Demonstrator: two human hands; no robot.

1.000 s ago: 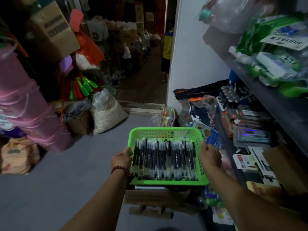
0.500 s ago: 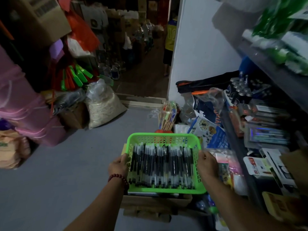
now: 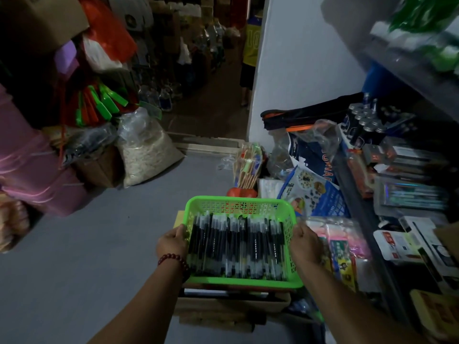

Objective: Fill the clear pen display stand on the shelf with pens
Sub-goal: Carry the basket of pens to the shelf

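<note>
A bright green plastic basket [image 3: 238, 203] with a lattice wall is full of several black and clear pens [image 3: 236, 244] lying side by side. My left hand [image 3: 172, 240] grips the basket's left rim, a red bead bracelet on its wrist. My right hand [image 3: 304, 245] grips the right rim. The basket is held low, just above a wooden crate [image 3: 231, 306]. I cannot pick out the clear pen display stand among the dim, blurred goods on the shelf [image 3: 409, 189] at the right.
Packets and bags [image 3: 315, 184] lie piled right of the basket. The metal shelf unit holds stationery boxes. A grey floor [image 3: 74, 256] spreads to the left, past pink tubs [image 3: 29, 170] and a sack [image 3: 146, 150]. A person [image 3: 250, 53] stands in the far aisle.
The basket has come down and slightly toward me in both hands, close over the wooden crate. My view has tilted downward, so the shelf and goods sit higher in frame.
</note>
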